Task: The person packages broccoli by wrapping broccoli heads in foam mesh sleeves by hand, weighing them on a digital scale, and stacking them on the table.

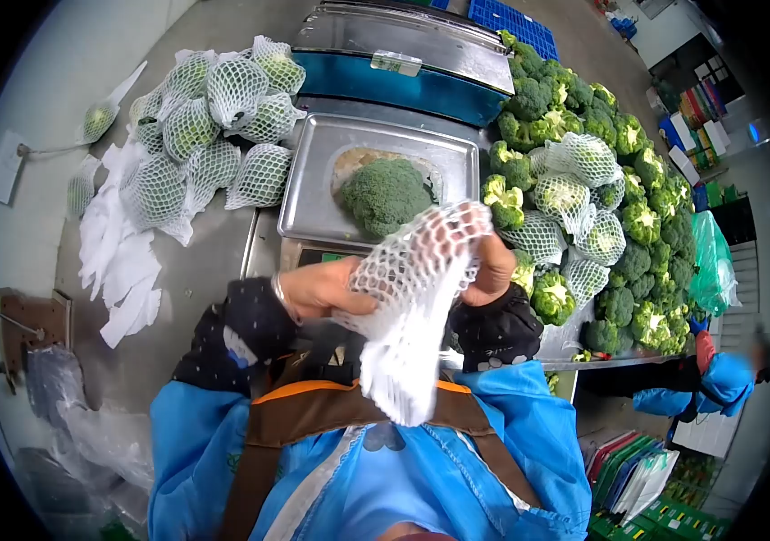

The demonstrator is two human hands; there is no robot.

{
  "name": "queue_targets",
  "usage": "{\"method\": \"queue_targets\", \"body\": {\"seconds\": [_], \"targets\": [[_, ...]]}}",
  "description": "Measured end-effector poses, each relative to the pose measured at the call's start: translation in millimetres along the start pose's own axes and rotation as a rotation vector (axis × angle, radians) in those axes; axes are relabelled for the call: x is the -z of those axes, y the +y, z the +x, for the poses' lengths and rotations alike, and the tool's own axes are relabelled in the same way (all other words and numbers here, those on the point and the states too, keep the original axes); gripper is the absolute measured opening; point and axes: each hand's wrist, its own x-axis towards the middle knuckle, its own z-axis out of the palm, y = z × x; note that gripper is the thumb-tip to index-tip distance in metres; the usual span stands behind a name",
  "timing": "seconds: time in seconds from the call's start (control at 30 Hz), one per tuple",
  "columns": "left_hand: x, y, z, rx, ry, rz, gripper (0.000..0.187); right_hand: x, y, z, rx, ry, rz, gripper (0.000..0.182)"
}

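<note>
1. Clock centre = steel tray [317,144]; 12 at top of view.
2. Foam net sleeve [410,311], count 1: at 6 o'clock, in front of the tray's near edge, lower part hanging limp. Overlaps the broccoli head in view; contact cannot be told.
3. Left hand [320,290], 7 o'clock: closed, thumb and fingers gripping the sleeve's left side.
4. Right hand [493,269], 5 o'clock: closed on the sleeve's upper right; fingers show through the mesh, inside or behind, cannot tell which.
5. Broccoli head [387,194], count 1: on the tray, bare, crown up, over a brownish patch.
6. Netted heads [214,167], 10 o'clock: roughly ten heaped, overlapping; two more farther out at the left.
7. Loose white sleeves [123,248], 9 o'clock: one heap, count not readable.
8. Unwrapped broccoli pile [642,221], 3 o'clock: dozens, too overlapped to count. On it, about six netted broccoli [603,236].
9. Edges: steel-and-blue box [403,83] bounds the tray at 12; pile crowds the tray's rim at 3.
10. Room: bare steel of the worktop [200,275] at 8 o'clock; bare tray metal left of the head. Co-worker [709,374] at 4, well apart.
</note>
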Motion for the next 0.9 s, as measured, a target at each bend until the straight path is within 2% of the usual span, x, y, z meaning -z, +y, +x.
{"method": "queue_targets", "body": {"seconds": [0.07,0.1,0.17,0.2,0.23,0.27,0.3,0.37,0.4,0.43,0.5,0.57,0.6,0.63,0.7,0.73,0.77,0.8,0.83,0.9], "targets": [[-4,5,-7,-0.092,0.083,0.065,0.032,6,10,-3,0.006,0.065,0.014,0.051],[0,7,-7,-0.115,0.204,-0.081,0.027,5,15,-8,0.003,0.116,-0.012,0.049],[8,9,-3,-0.234,0.313,-0.334,0.022,9,12,-16,-0.043,0.284,-0.199,0.046],[23,-5,-7,-0.194,0.429,-0.225,0.019,15,13,-18,-0.073,0.371,-0.438,0.037],[23,-13,-6,-0.224,0.52,0.035,0.018,25,13,-19,-0.097,0.458,-0.676,0.029],[39,-24,-5,-0.263,0.605,0.237,0.018,47,11,-23,-0.017,0.479,-1.179,0.016],[55,-34,-3,-0.298,0.688,0.44,0.018,63,13,-23,0.2,0.454,-1.53,0.019],[62,-34,15,-0.37,0.857,0.378,0.02,66,12,-10,0.357,0.641,-1.816,0.025],[77,-36,30,-0.41,0.954,0.563,0.021,74,8,0,0.42,0.682,-1.768,0.028],[78,-28,42,-0.363,1.024,0.69,0.028,95,2,13,0.608,0.6,-1.766,0.032],[89,-17,72,-0.27,1.22,1.128,0.035,95,-6,36,0.457,0.657,-1.734,0.037],[115,-14,96,-0.07,1.075,1.195,0.038,148,0,51,0.477,0.474,-1.815,0.036],[116,-13,102,-0.21,1.062,0.959,0.037,149,0,55,0.357,0.564,-1.704,0.032],[110,-8,93,-0.306,0.954,1.25,0.036,132,-7,54,0.151,0.691,-1.769,0.034],[95,6,60,-0.5,0.687,1.821,0.033,124,-11,32,-0.009,0.718,-1.599,0.04],[68,25,38,-0.373,0.514,1.793,0.028,91,-9,10,0.083,0.613,-1.701,0.039],[36,44,13,-0.234,0.337,1.747,0.023,58,-1,-7,0.157,0.555,-1.603,0.037],[14,52,-3,-0.165,0.347,1.536,0.022,26,7,-24,0.224,0.493,-1.504,0.035],[-1,54,-16,-0.094,0.353,1.325,0.021,9,19,-34,0.284,0.477,-1.215,0.032],[-14,47,-23,-0.271,0.252,1.03,0.027,-16,20,-62,-0.054,0.379,-0.915,0.026]]}}
